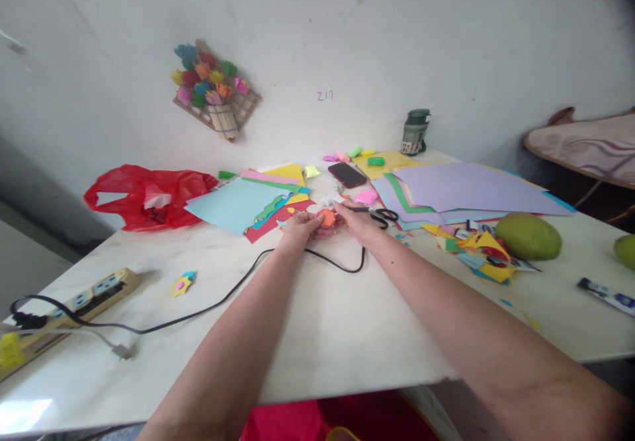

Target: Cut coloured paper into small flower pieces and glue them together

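A small orange paper cutout (pixel 327 217) is held up over the middle of the table. My left hand (pixel 301 229) pinches its left side, with thumb and fingers closed. At its right edge the fingers of my right hand (pixel 358 221) are also closed on it, though their tips are partly hidden. Black-handled scissors (pixel 384 216) lie right beside my right hand. Just beyond my hands are a pink packet (pixel 366 196) and a white crumpled scrap (pixel 331 200). A red paper sheet (pixel 262 228) with small cut pieces is left of my left hand.
Paper sheets (pixel 228 206) lie left, and a lilac stack (pixel 466 186) right. Around them are a red plastic bag (pixel 143 196), phone (pixel 347 175), bottle (pixel 415 130), paper scraps (pixel 489 256) and a green fruit (pixel 528 236). A black cable (pixel 218 304) runs from a power strip (pixel 84 302) past a paper flower (pixel 182 285).
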The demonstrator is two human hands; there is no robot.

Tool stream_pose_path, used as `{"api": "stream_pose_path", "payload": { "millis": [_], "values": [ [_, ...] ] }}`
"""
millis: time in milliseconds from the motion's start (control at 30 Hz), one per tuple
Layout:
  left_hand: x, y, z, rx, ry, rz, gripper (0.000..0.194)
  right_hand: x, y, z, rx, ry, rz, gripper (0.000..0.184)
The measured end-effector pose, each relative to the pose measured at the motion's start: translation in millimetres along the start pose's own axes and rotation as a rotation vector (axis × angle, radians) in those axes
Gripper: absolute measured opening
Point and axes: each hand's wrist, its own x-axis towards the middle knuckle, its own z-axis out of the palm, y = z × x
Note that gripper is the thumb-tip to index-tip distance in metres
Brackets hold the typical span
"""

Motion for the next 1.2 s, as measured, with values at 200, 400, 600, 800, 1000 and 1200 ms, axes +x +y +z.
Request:
{"api": "stream_pose_path", "payload": {
  "millis": [200, 400, 600, 800, 1000, 1200],
  "values": [
    [-0.8, 0.4, 0.8, 0.012, 0.005, -0.003, 0.028, -2.7, -4.1, 1.1, 0.059, -0.028, 0.012, 0.032],
    [-1.5, 2.0, 1.2, 0.021, -0.004, -0.007, 0.028, -5.0, -8.1, 1.7, 0.095, -0.043, 0.028, 0.029],
    [-1.9, 2.6, 1.7, 0.028, -0.012, -0.013, 0.027, -2.3, -1.8, 0.1, 0.067, -0.086, -0.008, 0.024],
    [-2.4, 3.4, 2.7, 0.036, 0.006, -0.021, 0.024, -5.3, -6.4, 1.2, 0.07, -0.089, 0.013, 0.024],
    [-1.8, 2.3, 2.3, 0.02, 0.006, -0.028, 0.022, -8.9, -13.4, 2.0, 0.098, -0.072, 0.047, 0.024],
    [-2.9, 3.3, 2.7, 0.024, -0.002, -0.028, 0.024, -6.8, -9.4, 1.1, 0.091, -0.075, 0.034, 0.025]
  ]
}}
